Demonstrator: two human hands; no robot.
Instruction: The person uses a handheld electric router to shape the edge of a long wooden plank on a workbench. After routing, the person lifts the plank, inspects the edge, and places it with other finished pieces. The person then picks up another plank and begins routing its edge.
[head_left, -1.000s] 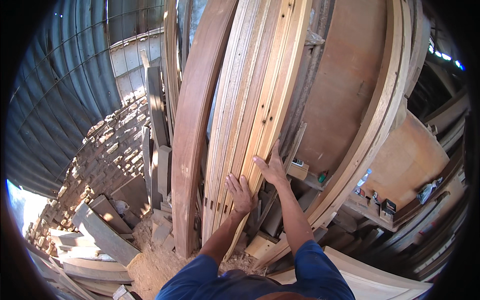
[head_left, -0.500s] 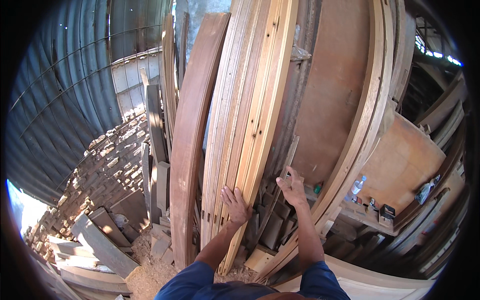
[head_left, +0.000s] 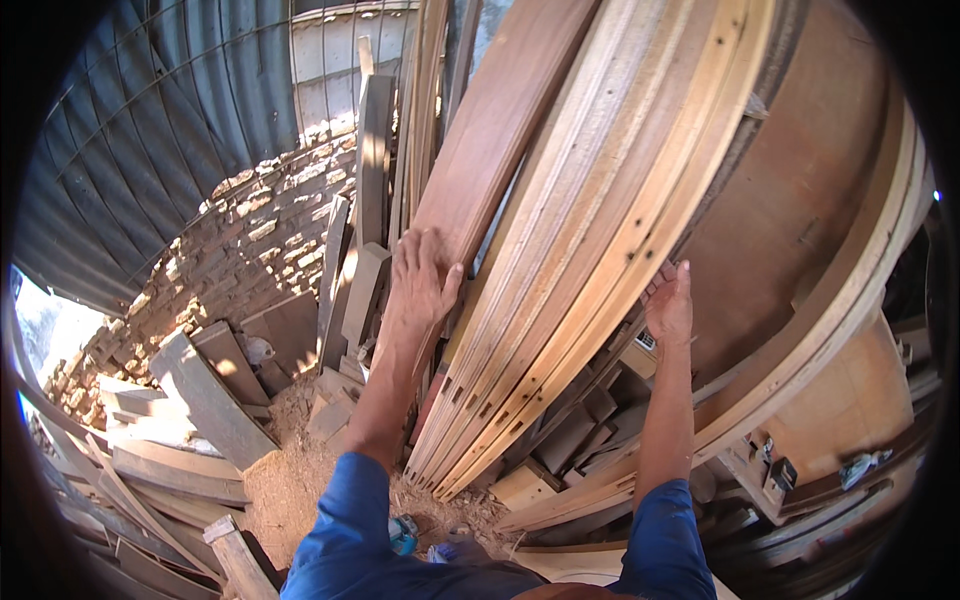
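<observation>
A wide reddish-brown plank [head_left: 520,120] leans upright, and my left hand [head_left: 425,278] lies on its lower part, fingers stretched out over the face and thumb apart. Right beside it stands a bundle of long pale wooden boards [head_left: 590,250], pressed side by side, with small slots near their lower ends and dark holes in the rightmost one. My right hand [head_left: 670,305] is at the right edge of this bundle, palm turned up, fingers spread and holding nothing. Whether its fingertips touch the edge I cannot tell.
Wood offcuts [head_left: 215,400] and sawdust [head_left: 290,490] cover the ground at the left, below a brick wall [head_left: 260,235] and corrugated metal sheets [head_left: 190,90]. Small blocks [head_left: 565,440] lie under my right forearm. A long curved timber frame [head_left: 800,390] and a brown panel [head_left: 770,240] stand at the right.
My left hand has left the pale boards and now rests on the reddish-brown plank. My right hand has come up to the bundle's right edge. The view has shifted, showing the boards tilted more rightward.
</observation>
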